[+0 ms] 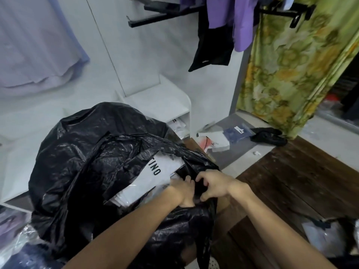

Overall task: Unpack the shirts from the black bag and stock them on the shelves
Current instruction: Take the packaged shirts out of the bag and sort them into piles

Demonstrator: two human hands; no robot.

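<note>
A large black plastic bag (pixel 81 162) stands full in the middle of the view, its torn mouth showing a folded white shirt (pixel 155 177) in clear wrap with dark lettering. My left hand (pixel 182 191) and my right hand (pixel 211 186) are side by side at the right edge of the opening, fingers curled into the black plastic, both gripping the bag. A low white shelf unit (pixel 165 103) stands just behind the bag, with packed shirts (pixel 177 127) in its open compartment.
Packaged garments (pixel 229 136) and a black item (pixel 269 135) lie on the floor to the right. A floral green curtain (pixel 291 70) hangs beyond them. Purple and black clothes (pixel 225 26) hang from a black rail above. More wrapped clothes (pixel 17 237) lie at bottom left.
</note>
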